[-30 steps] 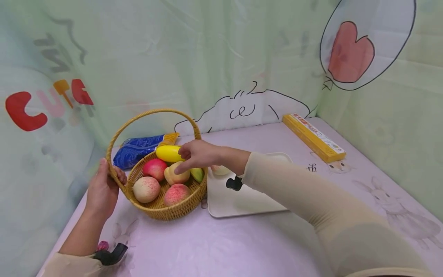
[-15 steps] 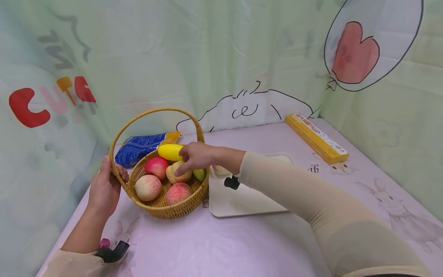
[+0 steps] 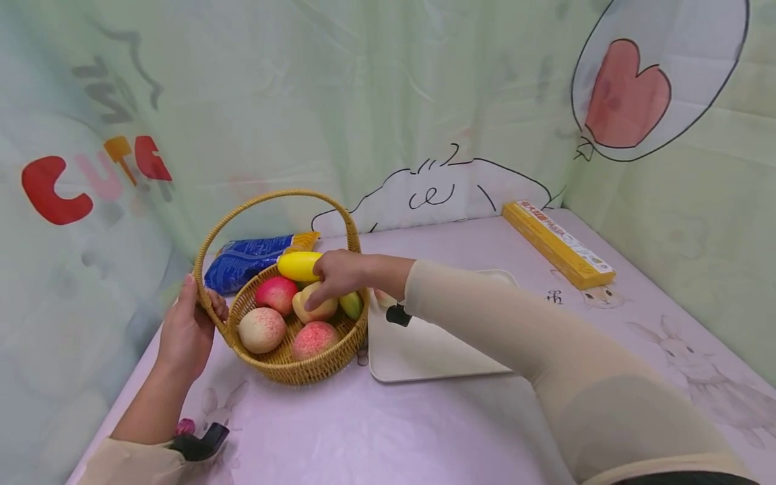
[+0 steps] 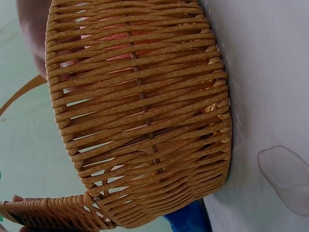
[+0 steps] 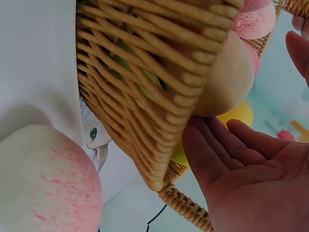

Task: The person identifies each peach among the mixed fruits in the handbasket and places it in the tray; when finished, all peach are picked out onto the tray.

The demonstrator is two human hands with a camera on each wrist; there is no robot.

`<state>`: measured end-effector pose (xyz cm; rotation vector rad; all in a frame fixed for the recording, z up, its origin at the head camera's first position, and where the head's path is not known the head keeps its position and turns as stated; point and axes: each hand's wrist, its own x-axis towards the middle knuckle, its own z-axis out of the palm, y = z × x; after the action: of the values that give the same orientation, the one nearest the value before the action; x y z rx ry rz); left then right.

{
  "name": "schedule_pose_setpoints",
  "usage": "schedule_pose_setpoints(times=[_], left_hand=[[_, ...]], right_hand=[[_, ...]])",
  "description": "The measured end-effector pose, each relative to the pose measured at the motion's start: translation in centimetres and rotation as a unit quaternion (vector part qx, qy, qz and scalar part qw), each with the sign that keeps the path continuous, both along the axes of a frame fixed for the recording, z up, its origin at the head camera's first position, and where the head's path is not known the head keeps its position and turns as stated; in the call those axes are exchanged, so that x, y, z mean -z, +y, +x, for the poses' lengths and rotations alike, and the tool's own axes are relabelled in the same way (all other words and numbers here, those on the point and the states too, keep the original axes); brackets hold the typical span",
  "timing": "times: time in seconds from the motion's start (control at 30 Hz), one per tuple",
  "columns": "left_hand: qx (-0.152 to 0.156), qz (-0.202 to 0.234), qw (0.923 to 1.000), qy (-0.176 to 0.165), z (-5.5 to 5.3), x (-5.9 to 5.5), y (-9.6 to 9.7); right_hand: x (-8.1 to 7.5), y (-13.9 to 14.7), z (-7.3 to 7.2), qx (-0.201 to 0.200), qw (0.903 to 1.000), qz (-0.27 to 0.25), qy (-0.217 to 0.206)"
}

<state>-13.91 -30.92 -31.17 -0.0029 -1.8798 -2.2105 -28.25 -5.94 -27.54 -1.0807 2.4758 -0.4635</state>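
Note:
My left hand [image 3: 186, 333] grips the wicker basket [image 3: 303, 369] by the lower left of its arched handle [image 3: 203, 266]. Inside the basket lie a pale speckled peach [image 3: 262, 330], a pink speckled peach [image 3: 315, 341], a deep pink fruit [image 3: 276, 295], a yellowish peach [image 3: 316, 303], a green fruit [image 3: 351, 305] and a smooth yellow fruit [image 3: 300, 266]. My right hand [image 3: 342, 273] reaches over the right rim to the yellowish peach. In the right wrist view, its fingers [image 5: 227, 150] extend beside that peach, while the thumb [image 5: 297, 53] stands apart from it.
A white tray [image 3: 424, 360] lies right of the basket, bearing another speckled peach [image 5: 53, 183], mostly hidden by my arm in the head view. Behind the basket is a blue bag [image 3: 245, 259]. A long yellow box [image 3: 554, 241] lies at the back right.
The whole head view has shifted slightly to the right. My right forearm has drawn slightly left relative to the tray; the fruit and my left hand's hold on the handle look the same.

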Motion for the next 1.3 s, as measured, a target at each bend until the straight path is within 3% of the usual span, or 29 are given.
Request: schedule_pose_setpoints(times=[0.43,0.63,0.97,1.17,1.3], left_hand=[[-0.001,0.010,0.9999,0.000,-0.2,0.0,-0.1],[0.000,0.006,0.9999,0.011,-0.3,0.1,-0.2],[-0.012,-0.015,0.9998,-0.006,-0.2,0.2,-0.2],[-0.011,-0.019,0.9997,-0.013,-0.3,0.2,-0.1],[-0.010,-0.020,0.9996,-0.015,-0.3,0.2,-0.2]], right_hand=[[-0.7,-1.7,-0.2,0.016,0.9986,0.049,-0.015],[-0.3,-2.3,-0.2,0.000,0.9965,0.081,-0.020],[0.1,-3.9,-0.3,-0.026,0.9929,0.116,-0.003],[0.2,-4.3,-0.1,-0.008,0.9923,0.120,-0.031],[0.5,-4.6,0.0,-0.015,0.9916,0.126,-0.023]])
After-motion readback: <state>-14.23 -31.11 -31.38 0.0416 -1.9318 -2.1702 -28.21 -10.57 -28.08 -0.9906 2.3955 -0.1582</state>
